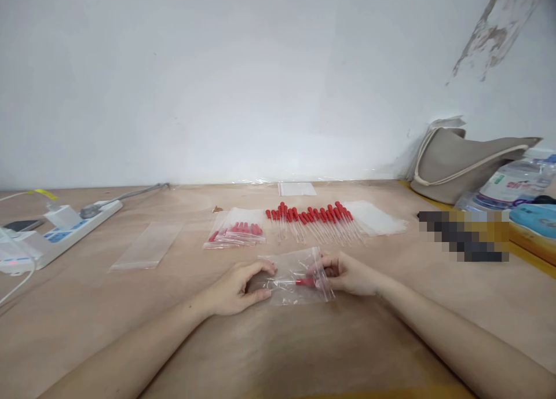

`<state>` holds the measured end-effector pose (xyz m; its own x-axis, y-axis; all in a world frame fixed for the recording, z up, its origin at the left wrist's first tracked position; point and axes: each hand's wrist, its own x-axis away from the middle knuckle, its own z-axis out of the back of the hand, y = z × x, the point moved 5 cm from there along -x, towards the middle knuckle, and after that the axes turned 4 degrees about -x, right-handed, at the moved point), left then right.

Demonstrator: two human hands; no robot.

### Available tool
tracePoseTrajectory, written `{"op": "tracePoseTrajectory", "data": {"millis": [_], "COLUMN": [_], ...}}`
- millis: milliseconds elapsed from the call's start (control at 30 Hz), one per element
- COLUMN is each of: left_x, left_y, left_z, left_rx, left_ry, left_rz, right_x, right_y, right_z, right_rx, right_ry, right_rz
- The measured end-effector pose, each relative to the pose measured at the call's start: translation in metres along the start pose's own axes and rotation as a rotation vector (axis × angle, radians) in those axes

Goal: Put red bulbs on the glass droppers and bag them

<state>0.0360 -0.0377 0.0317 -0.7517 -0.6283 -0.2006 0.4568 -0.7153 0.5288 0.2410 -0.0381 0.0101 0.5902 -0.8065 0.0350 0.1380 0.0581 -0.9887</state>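
Observation:
In the middle of the table lies a clear zip bag (pixel 290 297) with a glass dropper inside, its red rubber bulb (pixel 305 282) toward the right. My left hand (pixel 238 286) grips the bag's closed left end, thumb and forefinger at its edges. At the zip end my right hand (pixel 343 271) has its fingers closed at the red bulb, partly inside the bag's mouth. Just beyond is a row of loose droppers (pixel 321 216), red bulbs pointing away from me. Left of them, filled zip bags (pixel 238 231) with red-bulbed droppers lie stacked.
Flat bags (pixel 376 218) lie right of the row, another bag (pixel 147 245) at left, and one (pixel 297 189) near the wall. A power strip (pixel 65 237) with cables occupies the left side. At right are a grey hat (pixel 460 161), a plastic bottle (pixel 516 182) and a pixelated dark object (pixel 463 237).

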Motion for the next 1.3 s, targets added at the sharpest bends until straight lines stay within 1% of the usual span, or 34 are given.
{"op": "tracePoseTrajectory", "data": {"millis": [100, 133, 200, 300, 600, 667, 700, 800, 900, 933, 1067, 1100, 1133, 1233, 1300], "left_x": [-0.001, -0.001, -0.002, -0.002, -0.003, -0.003, -0.003, -0.002, -0.002, -0.002, -0.002, -0.002, -0.002, -0.002, -0.002], "left_y": [0.001, 0.001, 0.003, 0.004, 0.004, 0.002, 0.002, 0.0, -0.001, -0.001, -0.002, -0.003, -0.003, -0.004, -0.004], "left_z": [-0.001, -0.001, -0.002, -0.001, -0.002, -0.002, -0.001, 0.0, 0.0, 0.001, -0.001, -0.001, -0.002, -0.003, -0.003], "left_rx": [-0.031, -0.034, -0.04, -0.055, -0.054, -0.038, -0.027, 0.002, 0.01, 0.01, 0.02, 0.021, 0.022, 0.026, 0.031], "left_ry": [-0.015, -0.032, -0.064, -0.081, -0.071, -0.06, -0.056, -0.053, -0.056, -0.057, -0.056, -0.054, -0.052, -0.045, -0.044], "left_rz": [-0.024, -0.04, -0.067, -0.079, -0.076, -0.079, -0.081, -0.085, -0.074, -0.071, -0.05, -0.041, -0.031, -0.014, -0.015], "right_x": [0.0, 0.0, 0.0, 0.001, 0.007, 0.007, 0.006, 0.003, 0.0, 0.0, 0.0, -0.002, -0.005, -0.022, -0.041], "right_y": [-0.001, -0.002, -0.004, -0.008, -0.021, -0.024, -0.026, -0.026, -0.02, -0.019, -0.019, -0.02, -0.021, -0.027, -0.035], "right_z": [0.001, 0.0, -0.001, -0.002, -0.017, -0.018, -0.017, -0.011, -0.005, -0.004, 0.002, 0.008, 0.017, 0.047, 0.061], "right_rx": [0.161, 0.206, 0.24, 0.223, 0.292, 0.305, 0.307, 0.293, 0.305, 0.317, 0.376, 0.399, 0.428, 0.565, 0.707], "right_ry": [0.086, 0.09, 0.045, -0.046, -0.25, -0.281, -0.275, -0.179, -0.066, -0.054, -0.085, -0.05, 0.016, 0.307, 0.47], "right_rz": [0.06, 0.076, 0.093, 0.094, 0.092, 0.125, 0.156, 0.253, 0.275, 0.275, 0.254, 0.225, 0.184, 0.062, 0.026]}}
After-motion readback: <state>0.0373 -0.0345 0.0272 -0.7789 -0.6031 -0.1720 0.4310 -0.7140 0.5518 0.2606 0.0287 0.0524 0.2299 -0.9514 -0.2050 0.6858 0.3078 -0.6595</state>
